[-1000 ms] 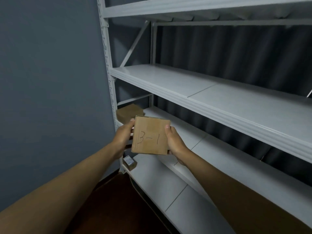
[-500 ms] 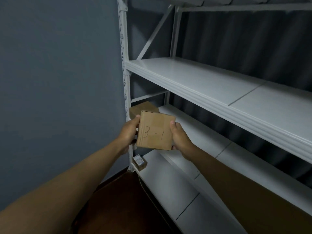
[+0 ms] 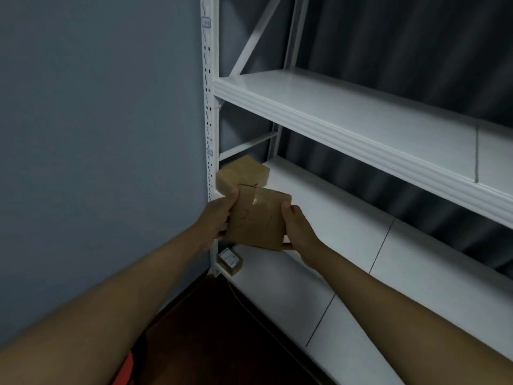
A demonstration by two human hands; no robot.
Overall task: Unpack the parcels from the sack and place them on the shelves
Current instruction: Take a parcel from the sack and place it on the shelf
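A brown cardboard parcel (image 3: 258, 219) with "3-1" handwritten on its face is held in front of the white shelving unit. My left hand (image 3: 219, 215) grips its left edge and my right hand (image 3: 298, 227) grips its right edge and underside. Right behind it, a second cardboard parcel (image 3: 243, 173) lies at the left end of the middle shelf (image 3: 347, 215). The sack is out of view.
The upper shelf (image 3: 361, 115) is bare. A small labelled box (image 3: 230, 261) lies at the left end of the lower shelf (image 3: 277, 287). The perforated upright post (image 3: 209, 107) stands against the grey wall. Dark brown floor lies below, with an orange-red object (image 3: 126, 369) at the bottom edge.
Both hands have carried the "3-1" parcel forward and to the left end of the middle shelf, close to the parcel lying there. The view has shifted left and down.
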